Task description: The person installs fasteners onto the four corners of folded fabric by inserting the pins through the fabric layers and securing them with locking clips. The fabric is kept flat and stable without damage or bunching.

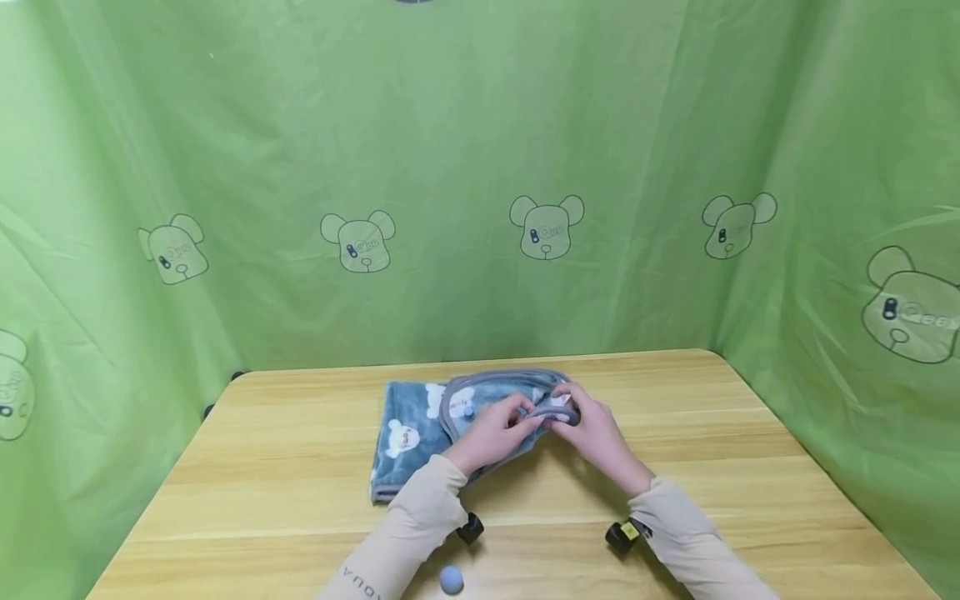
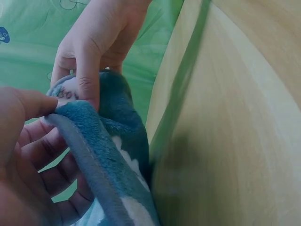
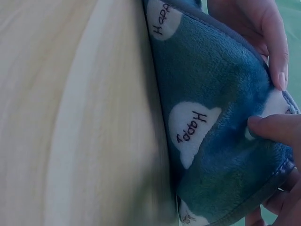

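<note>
A teal fleece blanket (image 1: 416, 429) with white bear heads and grey edging lies folded on the wooden table, its right part lifted. My left hand (image 1: 491, 433) pinches the grey edge between thumb and fingers. Beside it, my right hand (image 1: 596, 429) grips the raised right corner. From the left wrist, the fleece (image 2: 117, 155) hangs in a fold between both hands, the thumb of my left hand (image 2: 19, 155) at its edge. In the right wrist view, lettering shows on a white bear patch (image 3: 190, 129); my right hand's thumb (image 3: 275, 128) presses the cloth.
A small blue ball (image 1: 451, 579) sits near the table's front edge, by the left forearm. Black wrist cameras (image 1: 621, 537) hang under both sleeves. Green curtains (image 1: 457, 300) with bear outlines surround the table (image 1: 285, 467) at the back and sides.
</note>
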`<state>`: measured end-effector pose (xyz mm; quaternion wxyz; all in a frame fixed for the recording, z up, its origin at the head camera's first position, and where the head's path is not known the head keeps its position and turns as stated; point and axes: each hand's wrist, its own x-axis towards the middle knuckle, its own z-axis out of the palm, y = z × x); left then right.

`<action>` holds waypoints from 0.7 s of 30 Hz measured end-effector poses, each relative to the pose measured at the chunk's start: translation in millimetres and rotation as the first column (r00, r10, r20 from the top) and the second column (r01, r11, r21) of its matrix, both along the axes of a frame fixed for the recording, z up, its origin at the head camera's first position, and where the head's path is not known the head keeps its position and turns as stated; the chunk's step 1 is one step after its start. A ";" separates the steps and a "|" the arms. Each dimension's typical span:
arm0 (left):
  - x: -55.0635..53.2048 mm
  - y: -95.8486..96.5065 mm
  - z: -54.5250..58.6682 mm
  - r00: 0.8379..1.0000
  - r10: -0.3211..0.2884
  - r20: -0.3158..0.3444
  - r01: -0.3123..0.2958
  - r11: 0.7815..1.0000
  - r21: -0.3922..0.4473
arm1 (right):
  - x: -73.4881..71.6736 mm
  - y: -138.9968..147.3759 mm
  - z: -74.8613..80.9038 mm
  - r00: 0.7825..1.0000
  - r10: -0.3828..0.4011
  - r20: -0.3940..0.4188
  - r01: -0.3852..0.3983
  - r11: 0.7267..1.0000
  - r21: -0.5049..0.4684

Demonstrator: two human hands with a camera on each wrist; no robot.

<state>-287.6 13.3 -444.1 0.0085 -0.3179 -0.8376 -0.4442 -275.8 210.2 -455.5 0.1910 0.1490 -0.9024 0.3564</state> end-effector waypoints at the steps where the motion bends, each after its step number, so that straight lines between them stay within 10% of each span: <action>1: 0.0 -0.4 0.8 1.000 0.000 -0.001 0.000 1.000 -0.002 | -0.4 0.2 -0.1 1.000 0.006 -0.004 -0.006 1.000 0.000; 12: 9.5 -23.8 15.4 1.000 -0.026 0.009 0.027 0.993 -0.116 | -0.7 0.4 -4.3 0.991 0.061 -0.117 -0.058 0.998 0.031; 21: 31.1 -67.7 29.6 0.979 -0.083 -0.187 0.029 0.960 -0.277 | -2.9 0.0 -3.2 0.985 0.078 -0.157 -0.071 0.996 0.051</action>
